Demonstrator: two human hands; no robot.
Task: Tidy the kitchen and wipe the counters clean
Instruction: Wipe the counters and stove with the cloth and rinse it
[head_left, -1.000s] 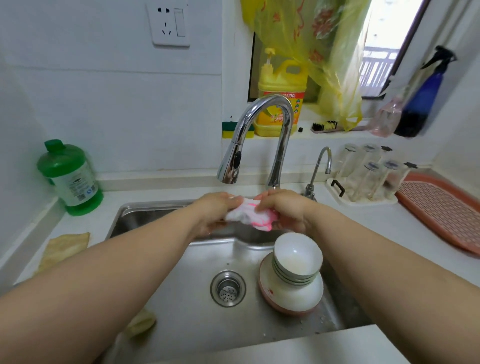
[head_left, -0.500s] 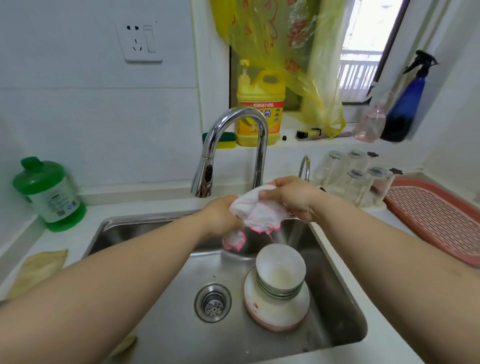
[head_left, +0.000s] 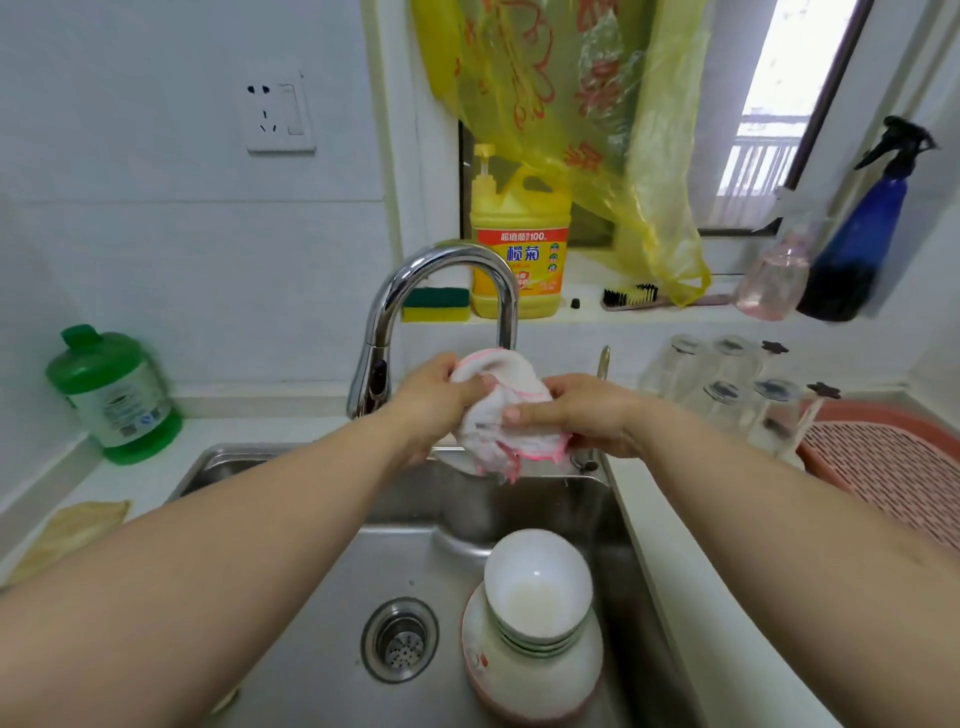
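A white cloth with pink trim (head_left: 501, 415) is bunched up over the back of the steel sink (head_left: 322, 571), just in front of the chrome tap (head_left: 441, 291). My left hand (head_left: 434, 402) grips its left side with the thumb on top. My right hand (head_left: 587, 413) holds its right side, fingers curled round the fabric. A corner of the cloth hangs down toward the basin. White counter (head_left: 691, 561) runs along the sink's right edge.
Stacked white bowls on a plate (head_left: 535, 618) sit in the sink beside the drain (head_left: 400, 639). A green bottle (head_left: 114, 395) and a yellow rag (head_left: 67, 535) lie left. Glasses (head_left: 727, 384) and a red tray (head_left: 893, 467) stand right. Detergent (head_left: 519, 244) and sponge (head_left: 436, 304) are on the sill.
Both hands have lifted the cloth higher toward the tap and bunched it into a fuller wad. The view has tilted down, showing more of the sink.
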